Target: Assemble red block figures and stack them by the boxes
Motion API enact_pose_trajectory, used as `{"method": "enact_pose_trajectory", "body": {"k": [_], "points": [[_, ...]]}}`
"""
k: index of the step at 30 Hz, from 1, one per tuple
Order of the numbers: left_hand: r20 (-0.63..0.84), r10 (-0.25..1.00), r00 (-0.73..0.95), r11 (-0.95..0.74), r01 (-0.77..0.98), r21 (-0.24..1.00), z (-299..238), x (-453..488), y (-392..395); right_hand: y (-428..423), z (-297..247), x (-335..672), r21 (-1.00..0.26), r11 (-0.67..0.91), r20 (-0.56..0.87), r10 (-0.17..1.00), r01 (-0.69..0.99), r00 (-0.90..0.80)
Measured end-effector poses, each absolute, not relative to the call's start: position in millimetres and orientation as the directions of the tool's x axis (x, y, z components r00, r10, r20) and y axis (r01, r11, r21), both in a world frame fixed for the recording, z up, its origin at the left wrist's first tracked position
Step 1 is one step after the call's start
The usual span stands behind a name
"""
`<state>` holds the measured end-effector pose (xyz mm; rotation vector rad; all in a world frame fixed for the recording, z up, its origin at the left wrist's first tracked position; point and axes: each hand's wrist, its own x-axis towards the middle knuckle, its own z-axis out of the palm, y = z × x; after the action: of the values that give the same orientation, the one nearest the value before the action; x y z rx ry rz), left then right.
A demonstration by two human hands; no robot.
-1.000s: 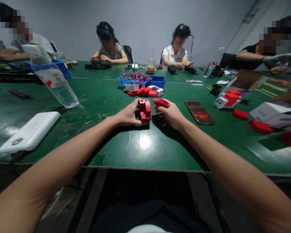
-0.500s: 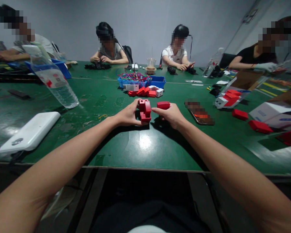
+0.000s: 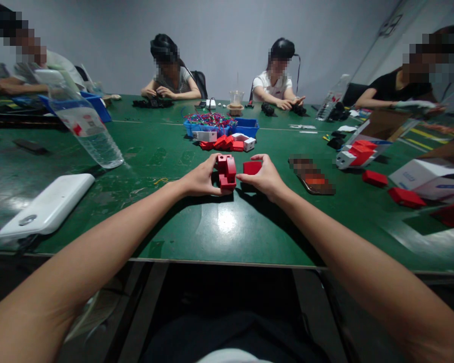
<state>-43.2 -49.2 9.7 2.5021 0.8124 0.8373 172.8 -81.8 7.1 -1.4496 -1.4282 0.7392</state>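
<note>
My left hand (image 3: 200,177) grips a red plastic housing (image 3: 226,172) with notched sides, held just above the green table (image 3: 227,227). My right hand (image 3: 265,176) pinches a smaller flat red piece (image 3: 251,167) right beside the housing, a small gap between the two parts. Both hands are closed on their parts, near the middle of the table.
A pile of red and white parts (image 3: 227,142) lies in front of a blue bin (image 3: 245,126) of coloured wires. A phone (image 3: 312,177), red pieces (image 3: 374,178) and white boxes (image 3: 426,174) lie right; a water bottle (image 3: 81,123) and white case (image 3: 47,205) lie left. Several people work around the table.
My right hand has turned the small red piece level and brought it leftward, closer to the housing. The left hand has stayed still.
</note>
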Motion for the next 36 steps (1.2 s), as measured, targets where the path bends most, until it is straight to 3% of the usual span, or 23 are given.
{"method": "enact_pose_trajectory", "body": {"k": [6, 14, 24, 31, 36], "points": [[0.428, 0.624, 0.654, -0.764, 0.394, 0.511, 9.8, -43.0, -48.7, -78.3, 6.8, 173.0, -0.888, 0.111, 0.203, 0.965, 0.445, 0.164], [0.409, 0.633, 0.657, -0.753, 0.400, 0.523, 9.6, -43.3, -49.1, -77.7, 8.6, 174.6, -0.945, 0.222, 0.244, 0.967, 0.240, 0.066], [0.388, 0.654, 0.649, -0.734, 0.422, 0.532, 11.7, -43.7, -50.9, -82.0, 15.4, 169.0, -0.968, 0.125, 0.153, 0.981, 0.217, 0.117], [0.380, 0.655, 0.653, -0.730, 0.416, 0.543, 13.3, -43.5, -52.1, -79.9, 18.2, 171.3, -0.999, 0.042, 0.041, 0.998, -0.029, 0.045], [0.371, 0.661, 0.653, -0.724, 0.423, 0.545, 13.9, -43.5, -52.4, -79.5, 25.4, 172.1, -0.971, -0.104, -0.120, 0.991, -0.215, 0.064]]}}
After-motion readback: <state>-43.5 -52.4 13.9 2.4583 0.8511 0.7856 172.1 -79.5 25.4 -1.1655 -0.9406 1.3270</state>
